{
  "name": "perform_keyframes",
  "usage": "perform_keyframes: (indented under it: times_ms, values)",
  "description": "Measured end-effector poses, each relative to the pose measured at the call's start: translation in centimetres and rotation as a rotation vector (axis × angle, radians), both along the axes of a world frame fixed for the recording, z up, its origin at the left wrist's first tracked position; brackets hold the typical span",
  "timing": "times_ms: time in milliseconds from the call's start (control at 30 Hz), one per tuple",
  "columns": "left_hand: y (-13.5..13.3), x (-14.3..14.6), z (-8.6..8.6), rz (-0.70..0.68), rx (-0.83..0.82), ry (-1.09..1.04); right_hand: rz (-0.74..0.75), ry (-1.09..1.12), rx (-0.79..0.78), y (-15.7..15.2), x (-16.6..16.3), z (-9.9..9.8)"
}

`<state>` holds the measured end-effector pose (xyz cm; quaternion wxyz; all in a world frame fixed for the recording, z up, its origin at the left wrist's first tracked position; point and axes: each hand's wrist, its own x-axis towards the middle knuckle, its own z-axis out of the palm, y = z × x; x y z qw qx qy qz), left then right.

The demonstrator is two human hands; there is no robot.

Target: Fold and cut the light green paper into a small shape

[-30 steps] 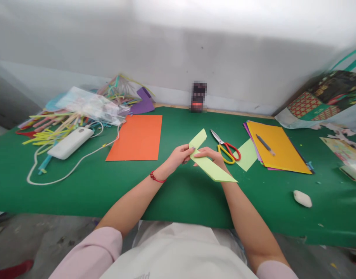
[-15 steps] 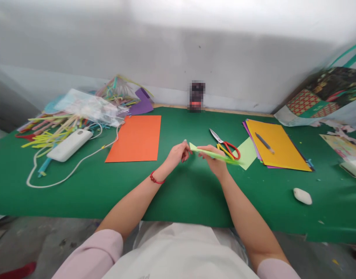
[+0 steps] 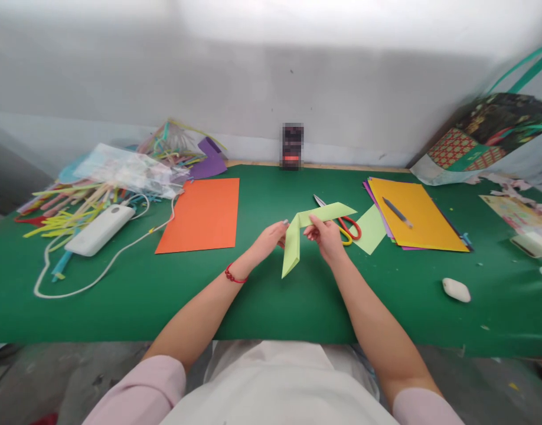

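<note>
Over the middle of the green surface (image 3: 262, 313), a folded paper (image 3: 291, 243) is held up between two hands. It is light green and bends like an elbow: one part points right, and the other points down toward the person. Both parts are long and thin, and the lower one has a slanted tip. The right hand (image 3: 326, 237) is clamped on the right part, thumb on top, not far from the bend, maybe because a pinch there makes the fold easy to steer. The left hand (image 3: 268, 241) is by the bend on the other side, fingers curled, but I can't tell if it grips the paper. Scissors (image 3: 319, 201) lie partly hidden under the paper, perhaps placed close so they are easy to grab. Beside them is a light green piece (image 3: 372, 230). Farther right, a pen (image 3: 397, 212) rests on a stack (image 3: 424, 215) with yellow on top, maybe so it won't get lost. Off to the left, an orange sheet (image 3: 198, 215) lies flat, well apart from the paper.
</note>
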<state>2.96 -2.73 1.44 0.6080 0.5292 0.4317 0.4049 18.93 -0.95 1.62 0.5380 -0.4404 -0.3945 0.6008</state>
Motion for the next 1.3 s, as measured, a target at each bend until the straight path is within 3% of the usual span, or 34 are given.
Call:
perform_keyframes:
  times_ms: [133, 467, 700, 967, 1100, 1300]
  values:
    - [-0.4, 0.1, -0.1, 0.005, 0.036, 0.059, 0.093, -0.079, 0.065, -0.5, -0.8, -0.6]
    - [-0.6, -0.1, 1.0, 0.033, 0.072, 0.144, 0.109, -0.158, 0.269, -0.8, -0.7, -1.1]
    - [-0.7, -0.2, 0.8, 0.019, 0.099, 0.149, 0.2, -0.298, 0.553, -0.4, 0.4, -1.1]
    - [-0.7, -0.1, 0.8, 0.036, 0.093, 0.146, 0.27, -0.381, 0.737, -0.4, 0.9, -1.7]
    - [-0.9, -0.1, 1.0, 0.033, 0.092, 0.114, 0.253, -0.394, 0.707, -0.5, 0.8, -1.5]
    - [-1.2, -0.6, 1.4, -0.033, 0.006, 0.01, 0.338, -0.338, 0.51, -0.6, 1.2, -0.2]
